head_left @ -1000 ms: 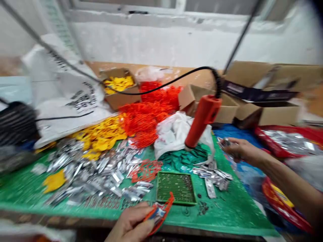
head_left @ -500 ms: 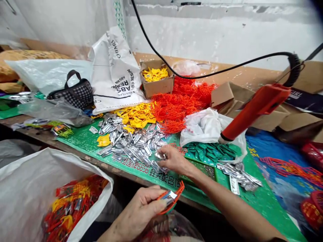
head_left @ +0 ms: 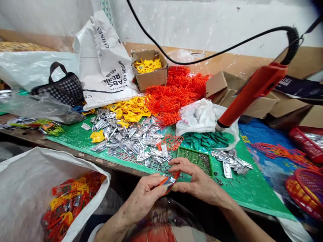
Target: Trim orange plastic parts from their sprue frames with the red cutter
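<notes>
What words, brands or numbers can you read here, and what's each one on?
"CHIMEI": white sack
"ABS": sack
"RESIN": sack, right edge
Sack's smaller print: too blurred
"配合": green mat; other characters blurred or covered
Dark box: lettering partly hidden, unreadable
Silver strips: print too small
Held piece: nothing legible

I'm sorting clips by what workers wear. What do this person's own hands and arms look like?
The left hand and right hand are bare, with no gloves. The right forearm is uncovered as far as the view shows. Beside the lower end of the left forearm shows pale-edged dark cloth, perhaps a sleeve cuff.
</notes>
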Motion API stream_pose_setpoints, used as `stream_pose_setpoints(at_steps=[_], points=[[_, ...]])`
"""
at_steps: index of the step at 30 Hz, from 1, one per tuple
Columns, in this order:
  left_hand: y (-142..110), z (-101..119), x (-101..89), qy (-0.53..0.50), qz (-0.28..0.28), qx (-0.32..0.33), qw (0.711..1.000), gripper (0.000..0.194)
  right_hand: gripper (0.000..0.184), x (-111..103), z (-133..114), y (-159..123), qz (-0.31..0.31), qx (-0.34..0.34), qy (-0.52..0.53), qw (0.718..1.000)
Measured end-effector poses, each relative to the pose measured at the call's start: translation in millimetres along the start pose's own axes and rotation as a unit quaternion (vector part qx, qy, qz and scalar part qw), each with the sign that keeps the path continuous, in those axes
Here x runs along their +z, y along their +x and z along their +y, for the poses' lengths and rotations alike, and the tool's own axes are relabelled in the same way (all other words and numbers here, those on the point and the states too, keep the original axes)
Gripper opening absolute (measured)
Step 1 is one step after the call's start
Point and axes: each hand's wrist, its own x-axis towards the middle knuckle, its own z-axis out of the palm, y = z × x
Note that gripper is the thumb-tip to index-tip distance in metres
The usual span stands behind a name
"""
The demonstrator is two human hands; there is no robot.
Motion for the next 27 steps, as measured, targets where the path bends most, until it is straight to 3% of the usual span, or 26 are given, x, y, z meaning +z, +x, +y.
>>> stream_pose_setpoints(at_steps=[6, 11, 15, 20, 23, 25, 27], points=[[-1.6, 4.3, 9.9, 0.076, 0.019, 0.050, 0.996, 0.033, 0.017, 13.9, 4.8, -2.5, 0.016, -0.053, -0.003, 0.998], [2.7, 8.8, 9.9, 0.119, -0.029, 0.022, 0.992, 0.025, 0.020, 16.0, 3.9, -13.2, 0.049, -0.091, -0.040, 0.994], [12.9, 19.0, 12.0, 0.143, -0.077, -0.017, 0.987, 0.022, 0.025, 12.6, 11.5, -16.9, 0.070, -0.091, -0.011, 0.993], [24.9, 21.4, 15.4, 0.093, -0.112, -0.027, 0.989, 0.028, 0.020, 8.2, 14.7, -22.7, 0.074, -0.061, -0.004, 0.995], [27.0, 17.3, 14.5, 0.060, -0.121, -0.037, 0.990, 0.029, 0.022, -14.4, 4.6, -33.1, 0.080, -0.044, -0.036, 0.995], [27.2, 14.0, 13.1, 0.049, -0.111, -0.051, 0.991, 0.028, 0.036, -46.2, -1.0, -37.7, 0.215, -0.053, -0.069, 0.973], [27.4, 10.8, 11.8, 0.043, -0.090, -0.062, 0.993, 0.028, 0.036, -88.2, -2.6, -34.5, 0.417, -0.060, -0.092, 0.902]])
